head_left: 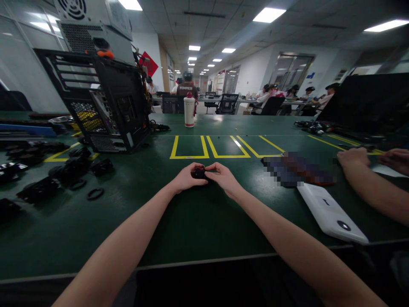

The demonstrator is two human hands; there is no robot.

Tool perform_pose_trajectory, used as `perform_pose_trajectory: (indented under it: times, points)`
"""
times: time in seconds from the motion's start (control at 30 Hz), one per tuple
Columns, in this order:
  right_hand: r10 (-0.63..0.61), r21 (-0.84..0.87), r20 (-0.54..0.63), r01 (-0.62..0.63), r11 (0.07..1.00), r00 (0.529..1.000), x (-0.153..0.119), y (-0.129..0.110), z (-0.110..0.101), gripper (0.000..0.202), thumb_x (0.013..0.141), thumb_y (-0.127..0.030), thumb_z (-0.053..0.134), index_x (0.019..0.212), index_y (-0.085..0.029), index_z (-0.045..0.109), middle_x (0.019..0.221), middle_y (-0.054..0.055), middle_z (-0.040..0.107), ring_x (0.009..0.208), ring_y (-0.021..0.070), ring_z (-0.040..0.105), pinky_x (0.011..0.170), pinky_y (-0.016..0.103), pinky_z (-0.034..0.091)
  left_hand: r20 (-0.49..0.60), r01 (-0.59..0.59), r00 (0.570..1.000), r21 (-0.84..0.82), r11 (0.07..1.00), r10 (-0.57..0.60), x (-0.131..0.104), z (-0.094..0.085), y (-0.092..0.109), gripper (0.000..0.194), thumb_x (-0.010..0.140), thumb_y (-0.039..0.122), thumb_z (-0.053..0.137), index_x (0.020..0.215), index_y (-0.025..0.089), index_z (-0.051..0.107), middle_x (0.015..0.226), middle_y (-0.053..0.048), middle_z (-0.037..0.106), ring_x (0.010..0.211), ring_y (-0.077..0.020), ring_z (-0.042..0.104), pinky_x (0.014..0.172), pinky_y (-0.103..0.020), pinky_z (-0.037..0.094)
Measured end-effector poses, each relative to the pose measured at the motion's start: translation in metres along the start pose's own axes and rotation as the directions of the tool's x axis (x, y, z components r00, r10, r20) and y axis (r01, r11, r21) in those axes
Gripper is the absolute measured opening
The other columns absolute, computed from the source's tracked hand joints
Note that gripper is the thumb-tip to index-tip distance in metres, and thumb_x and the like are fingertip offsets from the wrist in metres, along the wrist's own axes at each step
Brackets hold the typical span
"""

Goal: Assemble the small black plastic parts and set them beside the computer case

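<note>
Table: The big green table has yellow lines on it, past the two hands.
Screen: A big dark screen is at the far right.
Case: The black case stands on the left side, with a grey box on top.
Helper: Someone else's hand is on the right, well apart from the two working hands.
White thing: It lies flat near the right arm.
Bottle: A white bottle stands up, farther back.
Black parts: Lots of them sit in a messy bunch on the left.
Left hand: It curls around a small black part and holds it from the left side.
Right hand: It pinches the same part with finger and thumb, from the right side.
Small part: It is between both hands, in the middle, low over the green table. Fingers hide some of it, so I can't tell its shape. I think this step is careful work with the fingers. A good move from here needs the left hand snug and the right fingers gentle, so it doesn't slip.
Rings: Two thin black rings lie near the bunch, apart from each other.
</note>
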State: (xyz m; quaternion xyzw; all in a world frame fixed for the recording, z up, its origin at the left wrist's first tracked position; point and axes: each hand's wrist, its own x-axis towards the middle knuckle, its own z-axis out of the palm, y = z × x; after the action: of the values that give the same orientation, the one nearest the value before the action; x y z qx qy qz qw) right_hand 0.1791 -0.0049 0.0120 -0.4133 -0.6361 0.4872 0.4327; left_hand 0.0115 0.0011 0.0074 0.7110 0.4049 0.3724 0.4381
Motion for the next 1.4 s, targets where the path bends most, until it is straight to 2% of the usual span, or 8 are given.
perform_pose_trajectory:
  times: [0.2,0.47,0.6,0.73,0.9,1.0,1.17,1.4]
  points:
    - [-0.067,0.002,0.055,0.067,0.998,0.996,0.000,-0.001,0.001,0.028,0.062,-0.007,0.053,0.088,-0.017,0.052,0.096,0.002,0.057,0.098,0.0148,0.052,0.089,0.035,0.039,-0.017,-0.029,0.999,-0.012,1.000,0.029,0.002,0.003,-0.003,0.057,0.057,0.026,0.070,0.108,0.017,0.048,0.109,-0.009,0.054,0.100,-0.0208,0.053,0.091,-0.042,0.036]
    - [-0.139,-0.100,0.043,0.143,0.985,0.989,-0.002,-0.003,0.001,0.019,0.070,-0.014,0.049,0.087,-0.019,0.053,0.099,0.002,0.053,0.098,0.0142,0.052,0.090,0.035,0.040,-0.005,-0.028,1.000,0.008,1.000,0.028,0.001,0.000,-0.002,0.058,0.056,0.028,0.071,0.109,0.018,0.049,0.111,-0.010,0.053,0.101,-0.0216,0.051,0.091,-0.043,0.036]
    - [-0.166,-0.121,0.007,0.166,0.979,0.986,0.001,0.003,0.003,0.026,0.067,-0.012,0.051,0.093,-0.019,0.051,0.101,0.002,0.052,0.098,0.0138,0.052,0.090,0.034,0.041,-0.004,-0.035,0.999,0.005,0.999,0.035,0.002,0.002,-0.005,0.058,0.057,0.028,0.071,0.109,0.018,0.048,0.111,-0.009,0.053,0.100,-0.0209,0.052,0.090,-0.042,0.037]
    - [-0.123,-0.165,0.017,0.124,0.978,0.992,0.001,0.007,0.003,0.032,0.067,-0.010,0.051,0.097,-0.020,0.051,0.106,0.003,0.051,0.102,0.0148,0.051,0.091,0.037,0.039,0.012,-0.034,0.999,0.004,0.999,0.034,0.001,0.001,-0.003,0.057,0.058,0.027,0.070,0.109,0.018,0.047,0.111,-0.009,0.053,0.101,-0.0206,0.052,0.090,-0.041,0.038]
    - [-0.082,-0.171,0.034,0.086,0.981,0.996,-0.002,0.002,0.001,0.021,0.074,-0.022,0.049,0.094,-0.020,0.053,0.100,0.002,0.056,0.095,0.0149,0.054,0.086,0.038,0.042,0.010,-0.017,1.000,0.022,1.000,0.017,-0.001,-0.001,0.001,0.058,0.058,0.029,0.070,0.110,0.019,0.047,0.114,-0.010,0.051,0.104,-0.0222,0.050,0.092,-0.043,0.036]
    - [-0.052,-0.114,0.040,0.056,0.992,0.998,-0.002,-0.002,0.000,0.018,0.074,-0.023,0.050,0.091,-0.019,0.053,0.098,0.003,0.056,0.090,0.0141,0.056,0.083,0.036,0.043,0.018,-0.023,1.000,0.024,0.999,0.023,0.000,-0.001,0.000,0.058,0.059,0.031,0.069,0.111,0.019,0.046,0.115,-0.010,0.050,0.105,-0.0224,0.049,0.092,-0.042,0.036]
    - [0.029,0.067,0.065,-0.033,0.997,0.997,-0.001,-0.003,0.000,0.030,0.064,-0.011,0.057,0.092,-0.018,0.050,0.101,0.003,0.054,0.090,0.0136,0.055,0.082,0.032,0.044,0.016,-0.040,0.999,0.024,0.999,0.040,0.001,0.001,-0.002,0.058,0.058,0.030,0.070,0.109,0.017,0.046,0.112,-0.010,0.052,0.102,-0.0216,0.052,0.091,-0.042,0.038]
    - [0.088,0.064,0.021,-0.089,0.994,0.996,-0.001,0.003,-0.001,0.023,0.067,-0.018,0.055,0.090,-0.016,0.053,0.095,0.004,0.056,0.088,0.0146,0.054,0.085,0.036,0.041,0.021,-0.081,0.997,0.071,0.994,0.079,0.000,0.002,-0.001,0.057,0.058,0.028,0.070,0.109,0.018,0.046,0.113,-0.009,0.051,0.103,-0.0212,0.051,0.091,-0.041,0.038]
